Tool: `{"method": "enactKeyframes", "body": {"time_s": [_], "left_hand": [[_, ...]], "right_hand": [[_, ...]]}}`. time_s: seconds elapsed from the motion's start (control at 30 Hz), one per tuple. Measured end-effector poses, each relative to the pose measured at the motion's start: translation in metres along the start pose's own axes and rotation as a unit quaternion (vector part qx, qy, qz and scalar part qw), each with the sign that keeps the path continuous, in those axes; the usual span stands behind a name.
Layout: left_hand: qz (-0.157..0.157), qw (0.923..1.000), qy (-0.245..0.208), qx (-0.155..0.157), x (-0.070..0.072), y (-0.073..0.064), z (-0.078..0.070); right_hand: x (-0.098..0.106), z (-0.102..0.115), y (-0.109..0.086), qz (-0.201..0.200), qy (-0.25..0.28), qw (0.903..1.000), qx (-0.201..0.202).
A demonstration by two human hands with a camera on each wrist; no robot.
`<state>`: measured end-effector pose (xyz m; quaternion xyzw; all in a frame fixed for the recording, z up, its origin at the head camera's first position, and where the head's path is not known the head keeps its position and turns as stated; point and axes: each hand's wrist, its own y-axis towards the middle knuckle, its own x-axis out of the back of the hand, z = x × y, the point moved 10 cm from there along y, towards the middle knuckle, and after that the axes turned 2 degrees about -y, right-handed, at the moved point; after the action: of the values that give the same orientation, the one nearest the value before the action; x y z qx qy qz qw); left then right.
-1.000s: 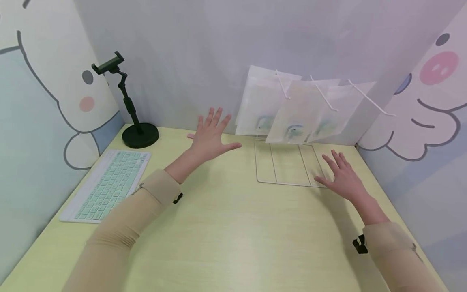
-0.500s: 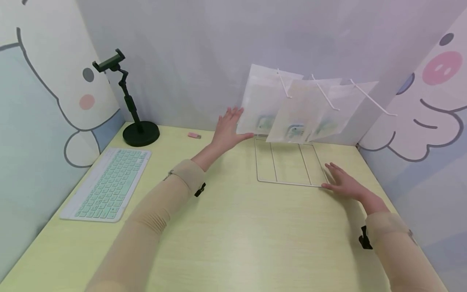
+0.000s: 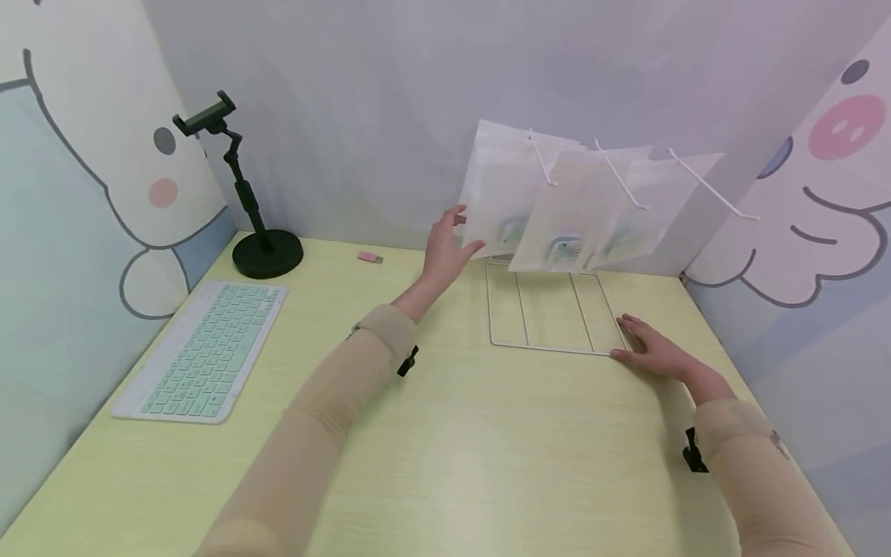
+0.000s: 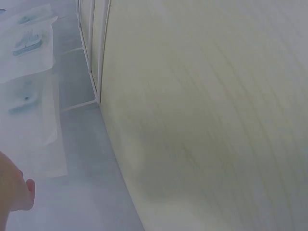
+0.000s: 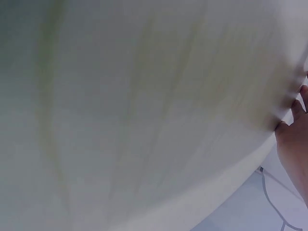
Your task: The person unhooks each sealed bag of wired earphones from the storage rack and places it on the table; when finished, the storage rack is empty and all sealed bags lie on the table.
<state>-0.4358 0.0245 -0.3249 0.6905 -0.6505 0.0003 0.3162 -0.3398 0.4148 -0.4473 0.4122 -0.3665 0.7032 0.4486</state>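
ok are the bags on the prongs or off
On: the bags hang from the white prongs, their lower edges clear of the table.

No readable text: key legends [image 3: 216, 333] on the keyboard [image 3: 202, 354] at left are too small; printed marks [image 3: 564, 249] on hanging packets [image 3: 553, 205], upper right, are blurred.

Pale table [image 3: 452, 449] with keyboard [image 3: 205, 352], phone stand [image 3: 245, 193], USB stick [image 3: 370, 257], wire rack [image 3: 578, 298]
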Motion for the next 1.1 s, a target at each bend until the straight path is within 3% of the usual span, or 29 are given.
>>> {"method": "enactKeyframes", "body": {"time_s": [0.17, 0.33, 0.43, 0.67, 1.1], "left_hand": [[-0.033, 0.9993, -0.010, 0.013, 0.003, 0.000, 0.012], [-0.061, 0.9981, -0.001, -0.003, 0.011, 0.000, 0.016], [-0.070, 0.9974, -0.010, -0.018, 0.017, 0.000, 0.014], [-0.058, 0.9969, -0.036, -0.040, 0.026, -0.004, 0.007], [-0.081, 0.9902, -0.065, -0.093, 0.052, -0.019, -0.016]], "right_hand": [[-0.002, 0.000, 0.001, -0.004, 0.001, 1.0000, -0.002], [-0.004, 0.001, 0.002, -0.006, 0.007, 1.0000, -0.003], [-0.003, 0.002, 0.002, -0.008, 0.007, 0.9999, -0.002], [-0.001, 0.005, 0.001, -0.011, 0.004, 0.9999, -0.002], [0.000, 0.003, -0.002, -0.008, 0.000, 0.9999, -0.014]]}}
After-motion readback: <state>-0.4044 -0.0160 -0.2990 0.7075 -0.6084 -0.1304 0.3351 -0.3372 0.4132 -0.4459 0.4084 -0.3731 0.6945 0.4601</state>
